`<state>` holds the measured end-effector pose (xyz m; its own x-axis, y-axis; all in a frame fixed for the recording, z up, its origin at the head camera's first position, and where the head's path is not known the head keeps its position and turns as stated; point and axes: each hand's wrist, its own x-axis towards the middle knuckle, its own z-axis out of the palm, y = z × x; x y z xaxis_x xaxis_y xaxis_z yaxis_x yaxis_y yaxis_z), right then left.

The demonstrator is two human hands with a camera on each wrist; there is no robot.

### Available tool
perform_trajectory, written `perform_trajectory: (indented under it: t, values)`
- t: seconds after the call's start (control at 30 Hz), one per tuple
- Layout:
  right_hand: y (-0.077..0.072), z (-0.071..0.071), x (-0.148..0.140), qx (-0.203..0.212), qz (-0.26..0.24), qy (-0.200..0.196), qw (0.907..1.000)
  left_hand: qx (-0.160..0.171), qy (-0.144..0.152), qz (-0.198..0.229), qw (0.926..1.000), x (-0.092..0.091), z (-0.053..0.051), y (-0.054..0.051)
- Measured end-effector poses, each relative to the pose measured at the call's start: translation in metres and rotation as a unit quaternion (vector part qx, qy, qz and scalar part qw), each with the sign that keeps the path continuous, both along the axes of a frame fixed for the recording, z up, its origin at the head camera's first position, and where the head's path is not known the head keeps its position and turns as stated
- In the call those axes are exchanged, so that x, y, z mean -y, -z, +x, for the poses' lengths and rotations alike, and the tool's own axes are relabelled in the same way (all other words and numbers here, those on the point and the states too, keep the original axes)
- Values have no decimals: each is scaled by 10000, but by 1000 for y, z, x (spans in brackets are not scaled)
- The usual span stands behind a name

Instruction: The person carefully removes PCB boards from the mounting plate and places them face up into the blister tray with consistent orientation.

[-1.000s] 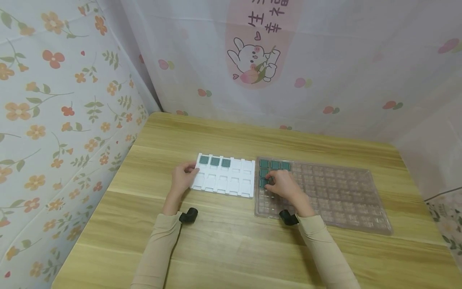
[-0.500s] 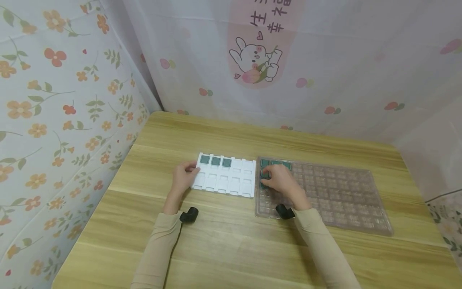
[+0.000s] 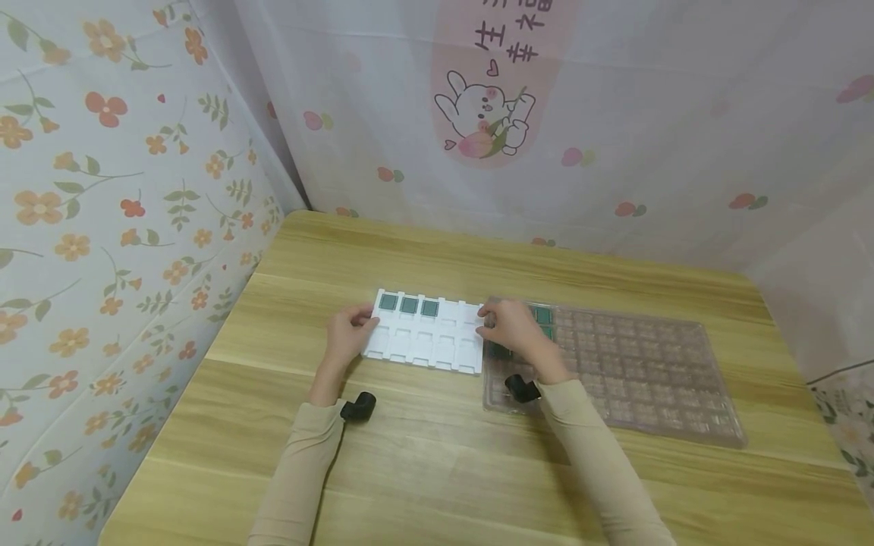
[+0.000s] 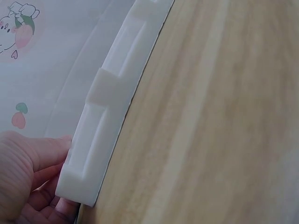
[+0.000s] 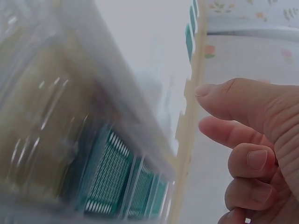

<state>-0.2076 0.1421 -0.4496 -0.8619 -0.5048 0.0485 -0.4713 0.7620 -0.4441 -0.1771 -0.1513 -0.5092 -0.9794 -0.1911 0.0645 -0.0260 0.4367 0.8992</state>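
My left hand (image 3: 347, 334) holds the left end of a white plastic tray (image 3: 425, 350); in the left wrist view the thumb rests against its edge and the other fingers curl below. Three green square chips (image 3: 410, 305) sit in the tray's top-row pockets. Above the seam between the trays, my right hand (image 3: 512, 326) has its thumb and index fingertips close together at the white tray's right edge. Whether a chip is between them cannot be seen. Beneath that hand lies a clear plastic tray (image 3: 642, 371) with several green chips (image 5: 110, 172) at its left end, partly hidden.
Both trays lie on a wood-grain table (image 3: 410, 455). A printed curtain (image 3: 614, 114) hangs behind it and a floral curtain (image 3: 102, 227) on the left. A black wrist camera (image 3: 358, 407) is on the left wrist, another (image 3: 522, 387) on the right.
My right hand has moved left from the clear tray's chips to the white tray's right edge. My left hand and both trays stay put.
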Motion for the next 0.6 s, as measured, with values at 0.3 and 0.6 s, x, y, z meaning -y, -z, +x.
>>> perform_trajectory:
  t: [0.3,0.6]
  values:
    - [-3,-6,18,316,181,137,9992,-103,9,-28,9999,0,0,0]
    - [-4,-12,34,313,175,123,9993,-267,22,-34,9996,1,0,1]
